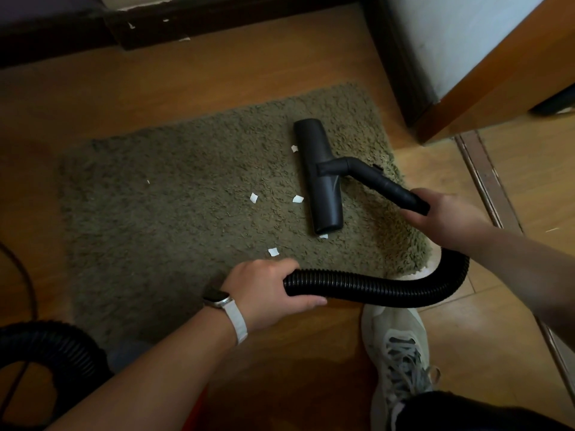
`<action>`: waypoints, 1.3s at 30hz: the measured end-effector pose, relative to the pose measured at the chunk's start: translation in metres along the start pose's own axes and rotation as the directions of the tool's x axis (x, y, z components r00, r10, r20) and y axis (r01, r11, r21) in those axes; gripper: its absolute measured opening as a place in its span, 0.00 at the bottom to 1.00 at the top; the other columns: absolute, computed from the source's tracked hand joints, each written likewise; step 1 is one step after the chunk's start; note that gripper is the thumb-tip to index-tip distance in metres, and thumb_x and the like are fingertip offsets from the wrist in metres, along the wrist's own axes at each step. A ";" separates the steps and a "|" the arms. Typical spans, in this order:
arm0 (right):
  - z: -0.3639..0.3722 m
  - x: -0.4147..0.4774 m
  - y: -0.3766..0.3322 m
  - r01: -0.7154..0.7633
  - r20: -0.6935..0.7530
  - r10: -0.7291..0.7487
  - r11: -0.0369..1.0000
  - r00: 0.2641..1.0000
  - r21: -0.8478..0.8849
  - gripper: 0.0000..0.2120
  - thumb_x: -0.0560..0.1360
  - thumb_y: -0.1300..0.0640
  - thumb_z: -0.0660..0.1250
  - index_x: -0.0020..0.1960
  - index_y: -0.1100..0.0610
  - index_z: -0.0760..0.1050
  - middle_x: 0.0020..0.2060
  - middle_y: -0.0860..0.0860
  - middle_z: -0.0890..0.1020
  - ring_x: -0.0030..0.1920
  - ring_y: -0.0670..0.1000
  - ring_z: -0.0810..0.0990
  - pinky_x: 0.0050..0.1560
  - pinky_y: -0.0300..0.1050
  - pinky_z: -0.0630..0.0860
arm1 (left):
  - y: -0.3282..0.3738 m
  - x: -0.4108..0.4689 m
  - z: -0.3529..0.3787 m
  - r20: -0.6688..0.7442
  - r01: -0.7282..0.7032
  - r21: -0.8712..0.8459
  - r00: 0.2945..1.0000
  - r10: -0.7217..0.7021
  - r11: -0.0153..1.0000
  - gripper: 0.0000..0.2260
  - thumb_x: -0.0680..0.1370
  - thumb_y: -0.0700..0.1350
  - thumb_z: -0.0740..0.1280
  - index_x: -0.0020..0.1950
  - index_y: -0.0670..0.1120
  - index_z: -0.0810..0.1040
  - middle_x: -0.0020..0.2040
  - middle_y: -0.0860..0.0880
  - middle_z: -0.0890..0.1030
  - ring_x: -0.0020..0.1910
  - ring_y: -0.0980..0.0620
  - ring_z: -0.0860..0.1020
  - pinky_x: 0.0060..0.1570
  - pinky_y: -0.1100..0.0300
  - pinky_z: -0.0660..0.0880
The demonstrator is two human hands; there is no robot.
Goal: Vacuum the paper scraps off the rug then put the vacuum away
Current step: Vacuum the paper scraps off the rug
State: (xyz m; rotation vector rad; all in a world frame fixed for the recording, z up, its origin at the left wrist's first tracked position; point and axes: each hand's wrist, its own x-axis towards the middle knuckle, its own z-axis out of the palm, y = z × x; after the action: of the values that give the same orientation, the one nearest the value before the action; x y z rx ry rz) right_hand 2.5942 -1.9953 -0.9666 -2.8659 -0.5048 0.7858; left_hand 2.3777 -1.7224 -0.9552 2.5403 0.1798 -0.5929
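Shaggy olive rug (186, 188), white paper scraps (254, 198); both hands' grips wrap the ribbed black hose (373, 286).

A single head-worn wide-angle camera looks steeply down and forward from standing height at the floor. The shaggy rug (193, 188) fills the middle of the frame, close below. Both forearms reach in from the bottom edge, the left hand (267, 287) low centre and the right hand (448, 213) at right. A sneaker (398, 346) sits at the lower edge; dark baseboard (217, 23) runs along the top. Edges bow from lens distortion.
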 end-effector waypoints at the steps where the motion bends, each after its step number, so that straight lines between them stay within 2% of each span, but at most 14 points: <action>1: 0.002 -0.002 0.002 -0.002 0.000 0.002 1.000 1.000 0.002 0.11 0.79 0.44 0.65 0.59 0.46 0.74 0.35 0.48 0.79 0.33 0.48 0.78 0.29 0.43 0.70 | 0.000 0.000 0.001 0.010 -0.004 -0.003 1.000 0.004 1.000 0.27 0.65 0.78 0.59 0.48 0.58 0.75 0.36 0.58 0.77 0.39 0.59 0.76 0.39 0.61 0.73; 3: 0.006 -0.007 0.005 -0.007 -0.004 0.006 1.000 1.000 -0.012 0.10 0.79 0.43 0.65 0.58 0.45 0.74 0.35 0.48 0.79 0.33 0.48 0.78 0.28 0.43 0.70 | 0.000 -0.001 0.002 0.018 -0.010 0.001 1.000 0.010 1.000 0.27 0.65 0.78 0.59 0.47 0.57 0.75 0.35 0.58 0.76 0.38 0.59 0.76 0.37 0.62 0.72; 6: 0.013 -0.009 0.006 0.013 0.004 -0.013 0.999 1.000 -0.051 0.10 0.79 0.43 0.65 0.58 0.45 0.73 0.34 0.47 0.79 0.33 0.48 0.79 0.32 0.46 0.76 | 0.002 0.001 0.004 0.026 -0.027 0.018 0.999 0.026 0.999 0.28 0.65 0.78 0.59 0.46 0.56 0.75 0.35 0.58 0.77 0.37 0.59 0.76 0.37 0.61 0.73; 9: 0.016 -0.006 -0.004 0.098 0.029 -0.096 0.992 0.995 -0.080 0.09 0.78 0.43 0.65 0.56 0.44 0.73 0.34 0.46 0.79 0.33 0.48 0.78 0.35 0.50 0.80 | 0.001 0.001 0.005 0.041 -0.038 0.044 0.999 0.036 0.998 0.29 0.65 0.79 0.57 0.47 0.57 0.75 0.35 0.58 0.77 0.37 0.60 0.77 0.39 0.60 0.75; 12: 0.013 0.000 -0.021 0.208 0.059 -0.202 0.970 0.978 -0.126 0.07 0.78 0.44 0.65 0.53 0.45 0.72 0.33 0.46 0.77 0.32 0.47 0.77 0.33 0.48 0.78 | 0.001 -0.001 0.005 0.057 -0.046 0.067 0.997 0.042 0.997 0.29 0.65 0.79 0.58 0.49 0.57 0.76 0.36 0.57 0.78 0.38 0.60 0.77 0.41 0.59 0.77; 16: 0.009 0.007 -0.035 0.286 0.055 -0.281 0.931 0.958 -0.228 0.10 0.78 0.42 0.63 0.57 0.45 0.72 0.32 0.46 0.78 0.31 0.49 0.78 0.32 0.47 0.78 | -0.001 -0.004 0.002 0.060 -0.042 0.060 0.997 0.039 0.997 0.29 0.65 0.78 0.58 0.49 0.57 0.76 0.37 0.57 0.78 0.39 0.60 0.77 0.41 0.60 0.77; 23: 0.006 0.010 -0.046 0.358 0.073 -0.353 0.890 0.933 -0.281 0.10 0.78 0.43 0.63 0.55 0.46 0.72 0.33 0.45 0.76 0.31 0.48 0.76 0.30 0.44 0.74 | -0.002 -0.007 0.001 0.060 -0.060 0.060 0.997 0.056 0.996 0.28 0.66 0.77 0.59 0.50 0.57 0.77 0.37 0.58 0.78 0.39 0.60 0.77 0.42 0.60 0.76; 27: 0.002 0.010 -0.057 0.403 0.121 -0.385 0.867 0.915 -0.293 0.09 0.78 0.42 0.63 0.53 0.46 0.70 0.33 0.45 0.76 0.31 0.48 0.76 0.31 0.46 0.77 | -0.005 -0.008 0.002 0.075 -0.071 0.048 0.995 0.067 0.996 0.29 0.66 0.78 0.57 0.50 0.57 0.76 0.38 0.57 0.78 0.38 0.60 0.77 0.42 0.58 0.77; 34: 0.003 0.007 -0.076 0.463 0.181 -0.427 0.798 0.886 -0.385 0.13 0.79 0.40 0.61 0.59 0.45 0.69 0.34 0.45 0.74 0.32 0.48 0.76 0.30 0.44 0.75 | -0.006 -0.012 0.004 0.126 -0.090 0.028 0.988 0.086 0.996 0.27 0.67 0.77 0.58 0.50 0.58 0.74 0.38 0.58 0.77 0.39 0.61 0.76 0.42 0.59 0.77; 39: 0.009 0.002 -0.076 0.490 0.186 -0.455 0.775 0.871 -0.399 0.19 0.78 0.38 0.59 0.66 0.45 0.68 0.38 0.46 0.77 0.36 0.51 0.77 0.35 0.46 0.77 | -0.006 -0.015 0.011 0.117 -0.105 0.033 0.988 0.101 0.994 0.27 0.67 0.77 0.59 0.51 0.57 0.75 0.38 0.59 0.77 0.39 0.61 0.76 0.42 0.61 0.75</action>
State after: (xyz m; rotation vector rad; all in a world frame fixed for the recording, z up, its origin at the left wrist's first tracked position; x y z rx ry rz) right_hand 2.5695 -1.9236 -0.9595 -2.8566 -1.5237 0.7651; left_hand 2.3592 -1.7225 -0.9597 2.5259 -0.0043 -0.7061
